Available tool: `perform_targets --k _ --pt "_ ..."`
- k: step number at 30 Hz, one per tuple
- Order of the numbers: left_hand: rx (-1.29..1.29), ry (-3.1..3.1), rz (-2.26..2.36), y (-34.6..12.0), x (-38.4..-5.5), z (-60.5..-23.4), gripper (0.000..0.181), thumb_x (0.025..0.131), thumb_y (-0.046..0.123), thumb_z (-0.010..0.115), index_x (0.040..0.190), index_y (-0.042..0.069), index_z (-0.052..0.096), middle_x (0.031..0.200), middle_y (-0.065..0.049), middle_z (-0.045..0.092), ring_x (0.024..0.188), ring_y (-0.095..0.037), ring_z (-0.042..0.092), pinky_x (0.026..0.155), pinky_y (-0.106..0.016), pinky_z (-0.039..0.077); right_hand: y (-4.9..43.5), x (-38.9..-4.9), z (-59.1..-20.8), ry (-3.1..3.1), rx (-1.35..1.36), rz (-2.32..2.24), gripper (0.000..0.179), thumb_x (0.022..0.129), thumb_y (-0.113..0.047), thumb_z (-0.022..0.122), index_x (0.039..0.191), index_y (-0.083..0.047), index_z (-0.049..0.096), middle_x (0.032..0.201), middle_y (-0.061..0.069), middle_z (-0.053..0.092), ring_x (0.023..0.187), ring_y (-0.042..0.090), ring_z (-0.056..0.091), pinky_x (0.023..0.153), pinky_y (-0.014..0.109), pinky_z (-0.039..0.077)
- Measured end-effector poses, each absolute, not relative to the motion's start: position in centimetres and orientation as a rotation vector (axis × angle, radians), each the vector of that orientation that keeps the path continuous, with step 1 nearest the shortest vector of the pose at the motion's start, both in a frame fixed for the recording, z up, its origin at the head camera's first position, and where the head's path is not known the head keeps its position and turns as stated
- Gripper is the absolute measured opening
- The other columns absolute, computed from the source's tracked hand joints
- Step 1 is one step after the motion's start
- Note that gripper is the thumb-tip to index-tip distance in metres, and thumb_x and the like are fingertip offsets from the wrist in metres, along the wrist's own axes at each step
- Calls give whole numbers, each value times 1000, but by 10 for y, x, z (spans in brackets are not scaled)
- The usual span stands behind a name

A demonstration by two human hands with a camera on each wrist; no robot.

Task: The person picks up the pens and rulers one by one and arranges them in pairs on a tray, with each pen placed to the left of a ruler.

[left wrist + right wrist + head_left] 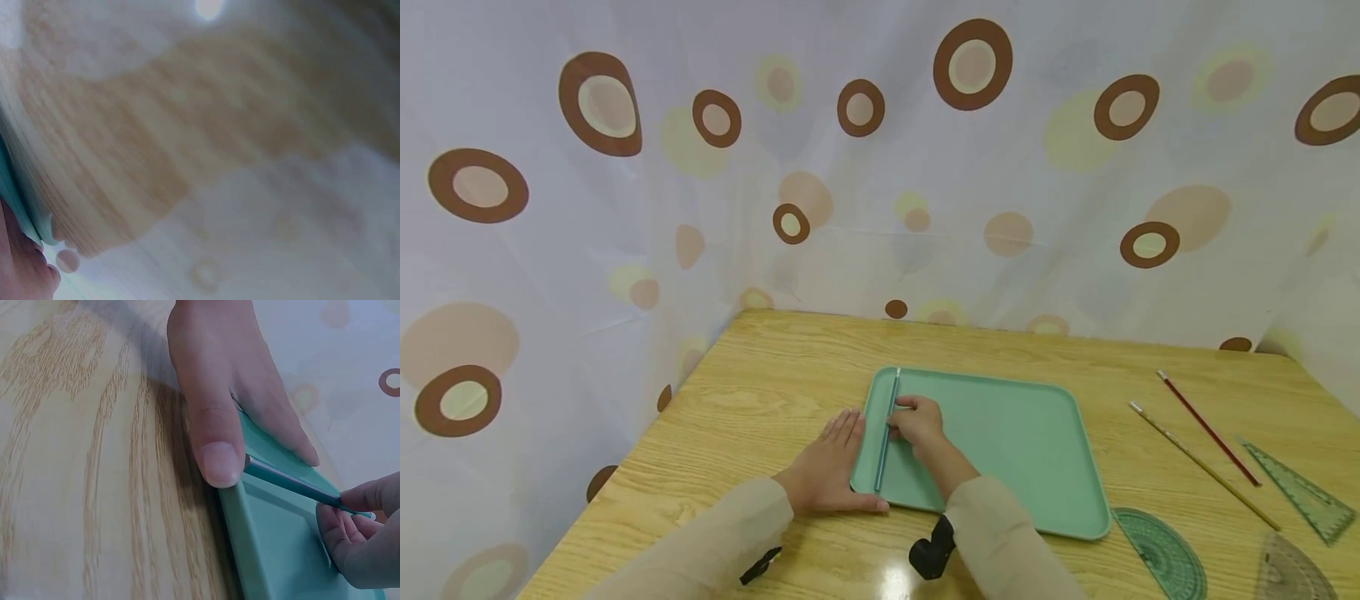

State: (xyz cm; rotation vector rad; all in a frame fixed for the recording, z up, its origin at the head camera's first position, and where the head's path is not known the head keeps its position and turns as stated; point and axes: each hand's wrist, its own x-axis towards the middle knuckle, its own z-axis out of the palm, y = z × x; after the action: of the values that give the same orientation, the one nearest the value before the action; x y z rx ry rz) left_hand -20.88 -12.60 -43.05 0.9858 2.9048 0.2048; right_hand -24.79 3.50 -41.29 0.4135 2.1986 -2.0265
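A teal pencil [886, 442] with a pale end lies lengthwise along the left side of a mint-green tray [1000, 450]. My right hand [919, 423] pinches it between thumb and fingers, as the right wrist view also shows. My left hand [831, 467] lies flat at the tray's left front corner, fingers straight along the left rim and thumb stretched along the front rim. In the right wrist view the left thumb [219, 450] rests at the rim close to the pencil's near end. The left wrist view catches only part of the left hand [25, 269] beside the tray edge.
Right of the tray lie a red pencil [1210, 429] and a yellowish pencil [1206, 467]. Near them are a green set square [1300, 492], a green protractor [1165, 550] and a clear protractor [1292, 571]. A patterned curtain [880, 167] hangs behind the wooden table [775, 375].
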Motion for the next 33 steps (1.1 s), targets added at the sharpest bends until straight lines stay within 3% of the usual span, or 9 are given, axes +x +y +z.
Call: perform_targets --k 17,33 --pt "996 2902 183 -127 -209 -431 116 76 80 40 145 -10 14 151 -27 17 143 -36 14 116 -42 19 27 -246 -411 2289 463 -1940 35 78 10 59 113 9 58 74 7 56 51 7 54 53 21 51" --pt "969 2888 208 -126 -209 -430 115 76 79 42 146 -8 12 153 -25 14 143 -34 11 117 -43 18 23 -247 -412 2407 489 -1846 36 78 8 62 114 7 59 89 18 64 53 9 54 54 22 50"
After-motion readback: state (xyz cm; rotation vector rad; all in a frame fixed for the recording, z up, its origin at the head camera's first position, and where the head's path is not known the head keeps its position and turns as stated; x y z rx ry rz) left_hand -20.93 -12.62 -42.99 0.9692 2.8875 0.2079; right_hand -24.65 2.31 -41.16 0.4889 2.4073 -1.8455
